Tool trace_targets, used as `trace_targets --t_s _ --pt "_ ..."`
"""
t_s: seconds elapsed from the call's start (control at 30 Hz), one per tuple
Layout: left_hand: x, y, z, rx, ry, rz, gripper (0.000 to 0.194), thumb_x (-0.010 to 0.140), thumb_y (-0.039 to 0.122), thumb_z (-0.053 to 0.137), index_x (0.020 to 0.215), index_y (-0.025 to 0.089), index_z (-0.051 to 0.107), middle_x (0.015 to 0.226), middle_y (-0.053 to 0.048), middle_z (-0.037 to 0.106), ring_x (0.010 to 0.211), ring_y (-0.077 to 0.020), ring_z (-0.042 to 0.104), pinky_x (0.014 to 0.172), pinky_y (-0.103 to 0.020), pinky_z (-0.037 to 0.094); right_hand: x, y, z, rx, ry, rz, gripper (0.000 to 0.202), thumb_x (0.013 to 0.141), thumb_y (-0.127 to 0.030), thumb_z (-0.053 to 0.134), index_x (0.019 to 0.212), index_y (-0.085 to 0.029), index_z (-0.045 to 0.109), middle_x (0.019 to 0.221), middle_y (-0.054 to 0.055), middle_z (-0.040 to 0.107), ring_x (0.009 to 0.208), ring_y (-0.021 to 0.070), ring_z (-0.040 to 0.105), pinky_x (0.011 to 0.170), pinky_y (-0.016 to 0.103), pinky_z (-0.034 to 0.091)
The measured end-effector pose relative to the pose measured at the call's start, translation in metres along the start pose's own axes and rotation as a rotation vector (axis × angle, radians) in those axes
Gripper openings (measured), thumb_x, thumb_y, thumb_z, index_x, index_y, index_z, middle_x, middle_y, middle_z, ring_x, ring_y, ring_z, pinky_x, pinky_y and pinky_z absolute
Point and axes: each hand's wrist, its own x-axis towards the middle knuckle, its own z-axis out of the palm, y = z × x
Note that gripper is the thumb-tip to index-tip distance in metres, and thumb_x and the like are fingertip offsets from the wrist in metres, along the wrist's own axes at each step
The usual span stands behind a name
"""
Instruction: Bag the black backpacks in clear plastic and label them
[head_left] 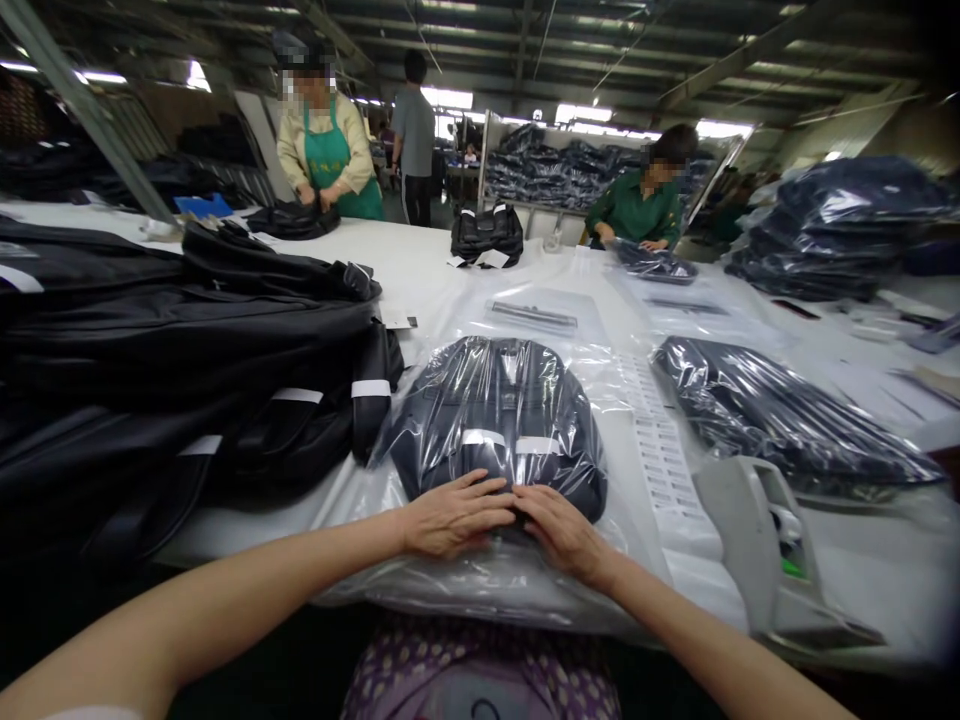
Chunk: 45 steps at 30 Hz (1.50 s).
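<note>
A black bag in clear plastic lies on the white table right before me, with two white bands around its handles. My left hand rests palm down on the near edge of the plastic, its fingers spread and pointing right. Opposite it, my right hand lies on the same edge with fingers stretched toward the left one; the fingertips nearly meet. Neither hand grips anything. Loose clear plastic spreads under both wrists.
Black bags are heaped at left. On the right are a label strip, a tape dispenser, a wrapped bag and a wrapped stack. Two people handle bags across the table; another stands behind.
</note>
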Motion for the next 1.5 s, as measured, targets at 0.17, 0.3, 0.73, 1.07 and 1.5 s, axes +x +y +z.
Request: trace_targets --t_s 0.17,0.3,0.73,1.07,1.5 --pt "0.008 0.005 -0.013 -0.286 0.083 -0.176 0.045 0.096 0.027 0.029 0.140 0.023 0.021 0.147 -0.010 0.028 0.135 -0.0207 0.024 0.110 -0.044 0.019 0.004 -0.004 -0.006 0.117 0.074 0.094 0.024 0.089 -0.014 0.044 0.112 -0.017 0.047 0.116 0.015 0.053 0.113 0.0207 0.050 0.093 0.040 0.049" --pt "0.032 0.005 -0.028 -0.158 0.120 -0.251 0.048 0.094 0.034 0.038 0.139 0.026 0.022 0.149 -0.015 0.018 0.120 -0.0268 0.044 0.094 -0.042 0.040 0.005 -0.005 -0.007 0.156 0.101 0.101 0.019 0.088 -0.014 0.046 0.107 -0.016 0.047 0.112 0.013 0.052 0.108 0.0210 0.051 0.090 0.039 0.051" --pt "0.053 -0.015 0.004 0.089 -0.024 0.156 0.053 0.088 0.028 0.047 0.137 0.034 0.030 0.153 -0.009 0.004 0.136 -0.0348 0.016 0.103 -0.062 0.016 -0.007 -0.008 -0.023 0.329 0.243 0.409 0.015 0.082 -0.014 0.049 0.096 -0.019 0.050 0.094 0.008 0.059 0.098 0.0209 0.056 0.084 0.037 0.050" --pt "0.058 -0.010 -0.005 0.114 -0.068 0.184 0.059 0.083 0.026 0.052 0.136 0.041 0.032 0.149 0.006 0.024 0.133 -0.0414 0.016 0.098 -0.066 0.024 -0.075 -0.063 -0.031 -0.219 -0.255 0.096 0.038 0.084 -0.034 0.056 0.121 -0.025 0.053 0.130 0.010 0.053 0.127 0.0319 0.037 0.106 0.061 0.023" --pt "0.054 0.001 0.002 0.240 -0.016 0.128 0.059 0.081 0.023 0.054 0.133 0.043 0.035 0.148 0.006 0.026 0.133 -0.0412 0.018 0.099 -0.065 0.027 -0.038 -0.033 -0.040 -0.167 0.049 -0.024 0.024 0.088 -0.006 0.043 0.106 -0.008 0.059 0.116 0.018 0.062 0.122 0.0265 0.046 0.093 0.045 0.049"
